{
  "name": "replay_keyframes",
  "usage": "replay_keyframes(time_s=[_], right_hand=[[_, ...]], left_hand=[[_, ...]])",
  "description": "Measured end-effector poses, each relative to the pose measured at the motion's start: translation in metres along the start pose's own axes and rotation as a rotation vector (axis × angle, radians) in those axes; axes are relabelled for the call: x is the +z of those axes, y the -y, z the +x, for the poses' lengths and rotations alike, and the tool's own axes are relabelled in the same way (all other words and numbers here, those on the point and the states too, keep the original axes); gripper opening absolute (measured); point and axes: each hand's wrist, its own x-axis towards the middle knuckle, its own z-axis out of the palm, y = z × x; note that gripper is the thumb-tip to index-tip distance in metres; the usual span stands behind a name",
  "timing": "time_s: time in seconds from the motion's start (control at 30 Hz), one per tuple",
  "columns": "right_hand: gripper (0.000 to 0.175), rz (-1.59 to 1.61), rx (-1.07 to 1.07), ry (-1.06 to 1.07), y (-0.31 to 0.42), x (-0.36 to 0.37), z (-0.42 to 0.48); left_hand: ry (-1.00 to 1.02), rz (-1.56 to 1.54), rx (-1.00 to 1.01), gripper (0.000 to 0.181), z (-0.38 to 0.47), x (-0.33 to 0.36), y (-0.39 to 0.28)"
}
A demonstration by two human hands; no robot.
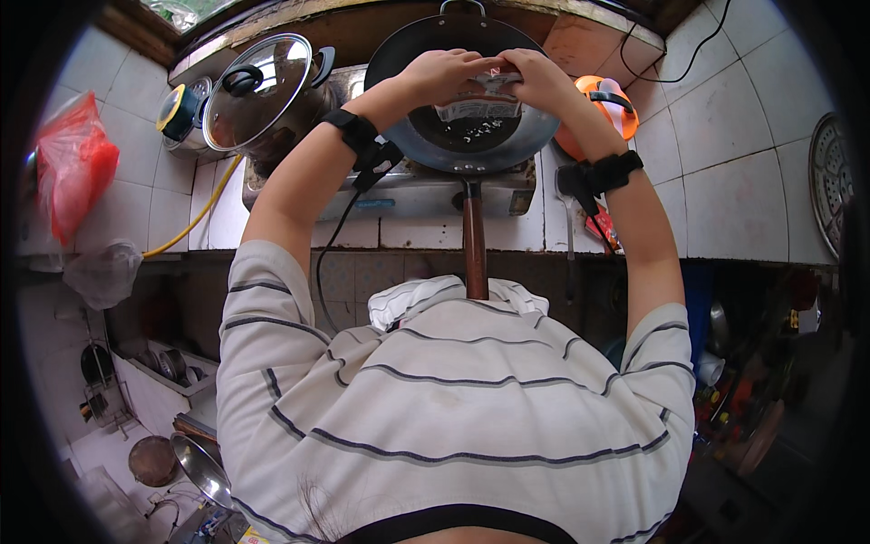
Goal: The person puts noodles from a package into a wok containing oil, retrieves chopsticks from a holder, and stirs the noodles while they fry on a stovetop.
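Observation:
Both my hands meet above a dark wok [401,51] that rests on a gas stove [428,197]. Between them is a small printed plastic packet [479,105], gripped near its upper edge. My left hand [452,71] holds the packet's left side, and my right hand [533,75] holds the right side. Some fingertips are hidden behind the packet. Small white bits [482,129] lie in the wok's bottom just below it. The wok's brown wooden handle [474,238] points straight towards my body.
Left of the wok stands a large pot with a glass lid [262,92]. An orange container [605,102] sits to the right, with a metal spatula [569,217] on the tiled counter. A red plastic bag [78,166] hangs at far left, above a yellow hose [204,214].

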Motion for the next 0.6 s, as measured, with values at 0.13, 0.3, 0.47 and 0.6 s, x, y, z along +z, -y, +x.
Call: replay_keyframes(time_s=[0.13,0.3,0.47,0.6], right_hand=[[0.028,-0.007,0.002,0.003,0.003,-0.001,-0.001],[0.024,-0.039,0.073,0.099,0.009,0.003,-0.007],[0.022,-0.094,0.076,0.127,0.016,0.007,-0.012],[0.021,-0.103,0.093,0.151,0.016,0.008,-0.011]], left_hand=[[0.006,-0.041,0.019,0.048,0.000,-0.003,0.000],[0.074,-0.135,0.016,0.052,-0.005,-0.001,-0.006],[0.119,-0.183,0.049,0.051,-0.010,0.004,-0.003],[0.146,-0.157,-0.002,0.054,-0.011,0.005,-0.007]])
